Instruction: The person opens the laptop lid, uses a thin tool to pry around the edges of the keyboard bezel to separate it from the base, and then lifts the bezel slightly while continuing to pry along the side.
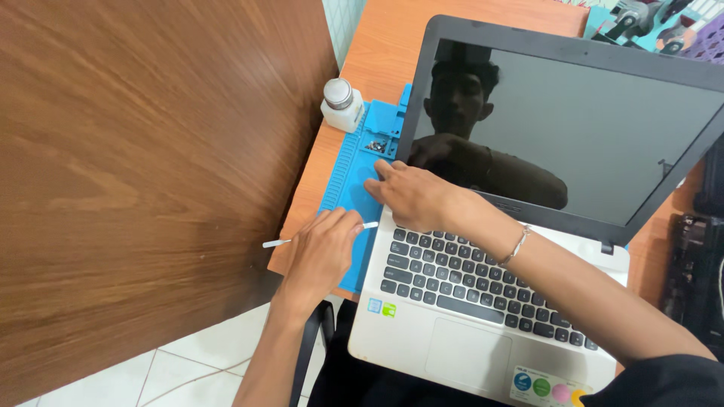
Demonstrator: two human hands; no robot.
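Note:
An open silver laptop [483,332] with a black keyboard and a dark screen [603,128] lies on a blue work mat [348,177] on an orange-brown table. My left hand [320,252] holds a thin white stick-like tool [275,243] at the table's left edge, next to the laptop's left side. My right hand [411,197], with a metal bracelet on the wrist, reaches across the keyboard and rests at the laptop's upper left corner near the hinge, fingertips touching the mat.
A small white bottle with a metal cap [341,104] stands at the mat's far left corner. Small screws lie in a mat compartment [377,145]. A large wooden panel [136,173] fills the left. A dark device [694,271] lies at the right edge.

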